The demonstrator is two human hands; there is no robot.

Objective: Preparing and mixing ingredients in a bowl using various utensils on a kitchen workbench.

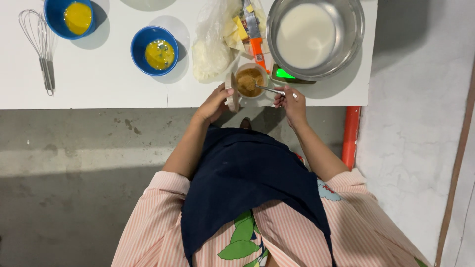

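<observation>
My left hand [216, 102] holds a small round container [250, 80] of brown granules at the white table's front edge, with its pale lid [231, 92] gripped against the side. My right hand [289, 100] grips the handle of a metal spoon [267, 89] whose bowl is dipped in the brown granules. Just behind the container stands a large steel bowl [346, 47] of white liquid on a scale with a green lit display [284, 74].
Two blue bowls of yellow beaten egg [154, 50] [69, 17], a wire whisk [42, 47], a clear plastic bag [213, 42] and an orange-handled tool [256, 44] lie on the white table [99, 84]. An orange pipe [350, 133] stands by the wall at right.
</observation>
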